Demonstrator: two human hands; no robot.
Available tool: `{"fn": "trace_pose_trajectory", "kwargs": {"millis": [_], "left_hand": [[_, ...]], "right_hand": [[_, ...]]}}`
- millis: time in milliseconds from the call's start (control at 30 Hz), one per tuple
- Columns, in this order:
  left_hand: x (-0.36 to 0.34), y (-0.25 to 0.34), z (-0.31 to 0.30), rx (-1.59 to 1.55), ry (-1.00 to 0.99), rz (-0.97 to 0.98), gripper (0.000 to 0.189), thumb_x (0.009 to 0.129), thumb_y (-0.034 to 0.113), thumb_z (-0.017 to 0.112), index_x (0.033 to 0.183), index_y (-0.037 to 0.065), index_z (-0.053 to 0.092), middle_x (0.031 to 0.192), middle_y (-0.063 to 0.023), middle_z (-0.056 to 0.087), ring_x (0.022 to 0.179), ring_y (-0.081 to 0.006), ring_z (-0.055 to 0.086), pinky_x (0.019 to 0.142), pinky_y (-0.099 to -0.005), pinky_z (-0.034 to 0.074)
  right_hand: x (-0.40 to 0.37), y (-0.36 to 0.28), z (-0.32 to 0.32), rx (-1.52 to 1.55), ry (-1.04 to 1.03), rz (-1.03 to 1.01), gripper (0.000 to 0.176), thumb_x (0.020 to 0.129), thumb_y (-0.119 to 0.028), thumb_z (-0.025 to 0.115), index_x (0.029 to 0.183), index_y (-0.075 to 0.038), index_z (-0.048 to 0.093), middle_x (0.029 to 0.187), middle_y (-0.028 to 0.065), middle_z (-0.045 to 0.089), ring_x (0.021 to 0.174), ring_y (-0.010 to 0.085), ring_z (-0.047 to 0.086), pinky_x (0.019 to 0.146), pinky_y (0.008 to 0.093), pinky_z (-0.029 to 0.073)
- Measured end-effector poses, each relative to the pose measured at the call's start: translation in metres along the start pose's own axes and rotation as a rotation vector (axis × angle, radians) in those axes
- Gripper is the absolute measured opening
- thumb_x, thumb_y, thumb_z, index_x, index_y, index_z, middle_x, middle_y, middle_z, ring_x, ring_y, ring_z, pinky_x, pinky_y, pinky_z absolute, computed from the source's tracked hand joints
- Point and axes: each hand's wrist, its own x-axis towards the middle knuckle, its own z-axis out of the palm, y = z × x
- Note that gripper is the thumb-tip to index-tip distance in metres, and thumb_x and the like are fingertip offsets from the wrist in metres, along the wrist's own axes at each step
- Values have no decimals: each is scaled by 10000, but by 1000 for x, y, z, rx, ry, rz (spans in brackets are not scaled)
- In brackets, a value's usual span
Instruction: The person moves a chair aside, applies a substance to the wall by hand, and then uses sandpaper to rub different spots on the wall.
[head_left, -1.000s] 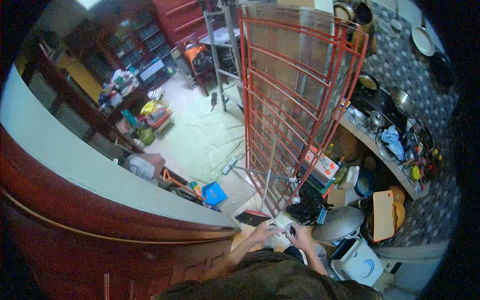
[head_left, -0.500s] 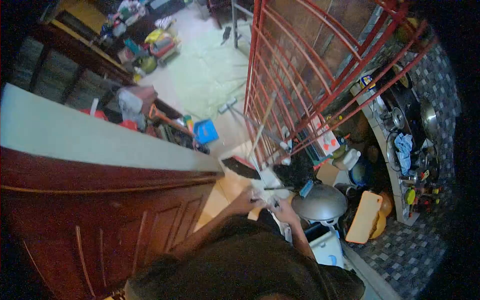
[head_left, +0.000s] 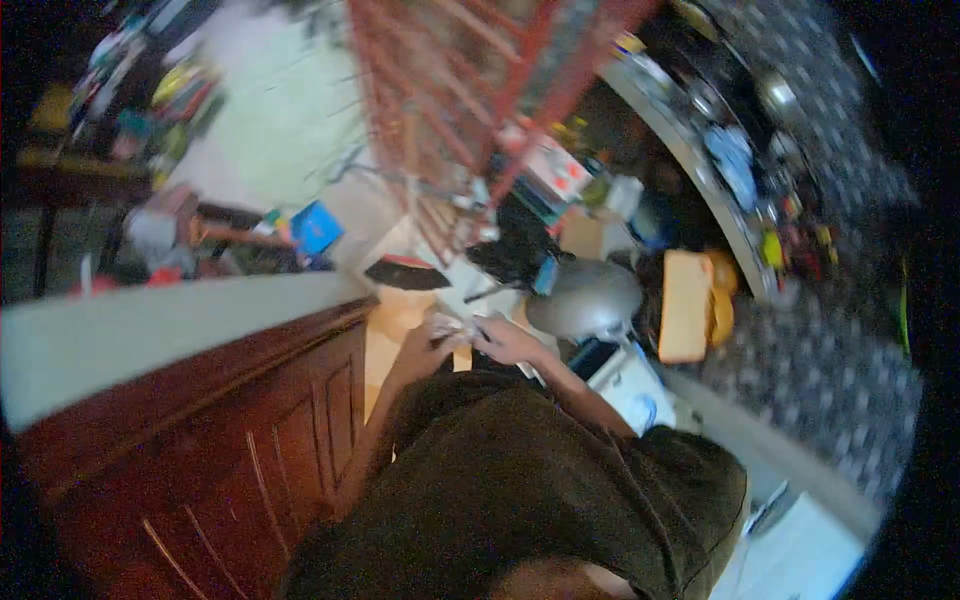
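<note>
Blur smears the small pale thing [head_left: 447, 325] between the left hand [head_left: 418, 348] and right hand [head_left: 507, 340] beyond telling; the red frame [head_left: 455, 90] runs off the top edge.

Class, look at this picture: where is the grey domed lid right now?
In the head view, the grey domed lid lies right of centre, just beyond the person's right hand, with the tan cutting board on its right.

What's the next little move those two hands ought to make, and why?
Probably steady both hands and hold the piece still for a moment. The left hand and the right hand meet on a small pale thing beside the wooden cabinet. The whole view is smeared with motion, so how firmly either hand grips it cannot be made out.
</note>
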Motion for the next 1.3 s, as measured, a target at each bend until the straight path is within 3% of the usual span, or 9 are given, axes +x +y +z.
{"fn": "trace_pose_trajectory", "kwargs": {"millis": [33, 267, 633, 733, 933, 1067, 1133, 1200, 1300], "left_hand": [[0, -16, 5, -193, -2, 13, 236, 946, 89, 702, 1148, -13, 637, 1106, -97, 711, 1046, -160, 693, 908, -320, 560], [-3, 30, 0, 17, -43, -15, 219, 967, 125, 694, 1132, -11, 648, 1028, -106, 732, 974, -171, 700, 850, -330, 554], [-2, 47, 2, -65, -160, -148, 280, 994, 182, 679, 1192, -4, 610, 1083, -113, 727, 1014, -161, 677, 875, -318, 534], [0, 42, 0, -51, -191, -117, 277, 995, 181, 678, 1182, -12, 609, 1107, -120, 724, 1020, -166, 679, 881, -325, 535], [3, 34, -2, -45, -211, -59, 259, 996, 166, 670, 1173, -13, 610, 1124, -126, 721, 1023, -188, 686, 877, -325, 533], [-1, -1, -5, 68, -91, -36, 289, 968, 178, 702, 1168, -9, 609, 1039, -140, 731, 959, -197, 703, 814, -346, 542], [-4, -2, -10, 310, 26, 38, 342, 936, 211, 737, 1172, -3, 611, 958, -159, 726, 837, -216, 698, 725, -379, 531], [-6, -7, -16, 193, -1, -53, 317, 908, 181, 765, 1117, -13, 629, 885, -138, 704, 745, -198, 618, 677, -378, 502], [-18, -14, -9, 222, 130, -58, 221, 902, 117, 767, 1032, 8, 624, 750, -60, 607, 695, -127, 531, 657, -319, 479]], "right_hand": [[-1, -3, 1, -4, 18, -19, 236, 972, -224, 559, 1038, 2, 542, 890, 260, 595, 847, 453, 580, 776, 518, 453], [-16, -2, 11, -39, 148, -11, 246, 951, -207, 561, 1037, 22, 542, 884, 282, 608, 863, 505, 602, 772, 553, 473], [-34, 1, 30, 1, 341, 47, 333, 959, -290, 552, 1002, 40, 531, 882, 276, 618, 872, 487, 618, 807, 551, 479], [-34, 5, 34, 3, 345, 17, 302, 950, -235, 565, 1108, 22, 561, 957, 301, 635, 934, 501, 613, 825, 531, 488], [-24, -8, 23, -16, 193, 131, 273, 1010, -256, 498, 1080, 4, 545, 933, 284, 622, 937, 494, 601, 814, 554, 465], [-10, 31, 24, -87, 237, 24, 270, 1015, -257, 490, 1069, 1, 549, 912, 283, 627, 899, 493, 612, 790, 553, 481], [-2, 62, -1, -61, 286, 135, 305, 952, -287, 574, 1008, 11, 547, 895, 271, 639, 856, 466, 635, 770, 551, 501], [12, 127, -45, -190, 332, 184, 326, 934, -274, 580, 1085, 15, 570, 934, 280, 663, 882, 453, 668, 762, 545, 537], [63, 222, -116, -308, 717, 627, 338, 915, -271, 605, 1088, 18, 605, 943, 285, 671, 928, 447, 668, 807, 530, 533]]}}
